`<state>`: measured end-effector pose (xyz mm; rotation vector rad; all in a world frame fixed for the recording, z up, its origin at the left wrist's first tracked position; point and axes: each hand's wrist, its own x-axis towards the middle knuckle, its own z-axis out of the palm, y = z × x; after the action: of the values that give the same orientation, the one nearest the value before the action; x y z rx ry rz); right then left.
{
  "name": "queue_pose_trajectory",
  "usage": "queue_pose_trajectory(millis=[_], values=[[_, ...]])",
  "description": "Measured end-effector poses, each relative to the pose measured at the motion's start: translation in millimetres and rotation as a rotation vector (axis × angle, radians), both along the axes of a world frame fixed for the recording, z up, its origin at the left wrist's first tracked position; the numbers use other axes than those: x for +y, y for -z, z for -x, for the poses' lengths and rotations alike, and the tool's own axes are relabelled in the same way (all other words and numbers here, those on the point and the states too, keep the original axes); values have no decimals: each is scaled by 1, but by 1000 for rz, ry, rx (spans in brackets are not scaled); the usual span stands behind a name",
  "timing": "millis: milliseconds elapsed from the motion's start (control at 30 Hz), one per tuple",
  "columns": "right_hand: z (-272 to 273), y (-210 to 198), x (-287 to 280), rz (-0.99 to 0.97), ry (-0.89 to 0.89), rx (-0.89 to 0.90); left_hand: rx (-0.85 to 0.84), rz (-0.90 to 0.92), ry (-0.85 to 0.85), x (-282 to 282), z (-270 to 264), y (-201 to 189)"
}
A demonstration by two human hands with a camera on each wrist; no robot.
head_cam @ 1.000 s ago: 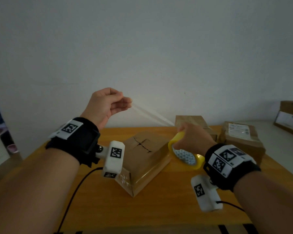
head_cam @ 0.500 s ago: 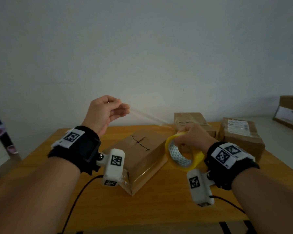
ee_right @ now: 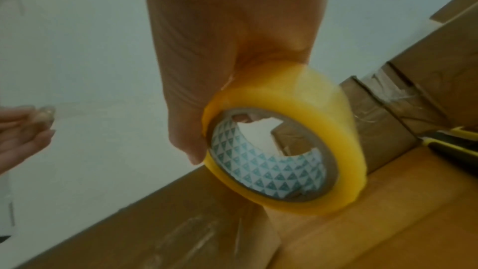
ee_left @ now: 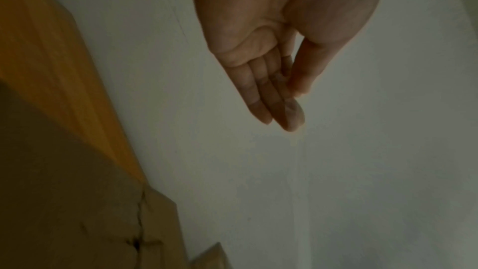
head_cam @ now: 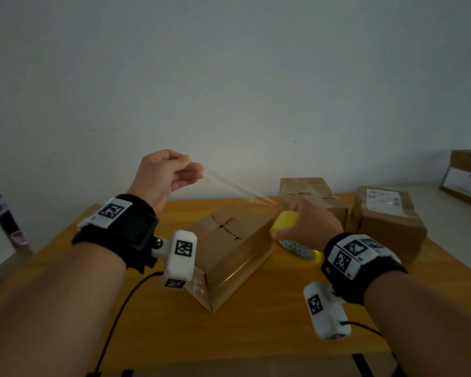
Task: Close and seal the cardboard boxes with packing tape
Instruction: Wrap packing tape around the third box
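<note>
Packing tape (head_cam: 239,190) is stretching as a clear strip through the air between the two hands, well above the wooden worktop (head_cam: 256,330). One end is being pinched between the thumb and fingertips of the left hand (head_cam: 165,176), which is hovering raised near the wall with its wrist bent and its fingers curling toward the right; in the left wrist view the fingers (ee_left: 269,97) are lying close together against the thumb. The other end is running down to the yellow tape roll (ee_right: 284,148), which the right hand (head_cam: 307,223) is gripping lower down, just beside the right edge of the nearest cardboard box (head_cam: 229,251), with the thumb pressing on the roll's outer face and a fingertip showing inside the patterned core. That box is lying closed on the worktop between the two forearms, turned at an angle, with a dark cross-shaped mark on its top and glossy tape on its near side. Two more taped boxes are sitting at the back right of the worktop, one (head_cam: 310,194) behind the right hand and one (head_cam: 386,219) with a white label further right. A yellow and black tool (ee_right: 455,140) is lying on the worktop near those boxes
</note>
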<state>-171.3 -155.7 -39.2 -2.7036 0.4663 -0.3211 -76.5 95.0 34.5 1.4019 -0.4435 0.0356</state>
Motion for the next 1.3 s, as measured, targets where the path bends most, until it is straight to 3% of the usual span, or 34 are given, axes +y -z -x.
queue_pose_trajectory(millis=[133, 267, 433, 567, 700, 800, 933, 1033, 1300], values=[[6, 6, -3, 82, 3, 0, 50, -114, -40, -1, -6, 6], [4, 9, -8, -52, -96, -58, 162, -161, -57, -1, -15, 13], [4, 8, -13, 54, -158, -5, 218, -195, -57, -2, -20, 18], [2, 6, -15, -102, -238, 3, 256, -283, -36, -1, -28, 19], [4, -4, -11, -123, -338, 131, 339, -526, 9, 2, -36, 24], [6, -13, -8, -142, -352, 218, 351, -607, 18, -4, -38, 23], [7, -18, -1, -93, -374, 366, 320, -705, -28, -16, -40, 13], [8, -16, 2, -69, -414, 527, 253, -906, -98, -15, -47, 8], [7, -12, 16, -67, -404, 612, 262, -1026, -51, -25, -58, 24]])
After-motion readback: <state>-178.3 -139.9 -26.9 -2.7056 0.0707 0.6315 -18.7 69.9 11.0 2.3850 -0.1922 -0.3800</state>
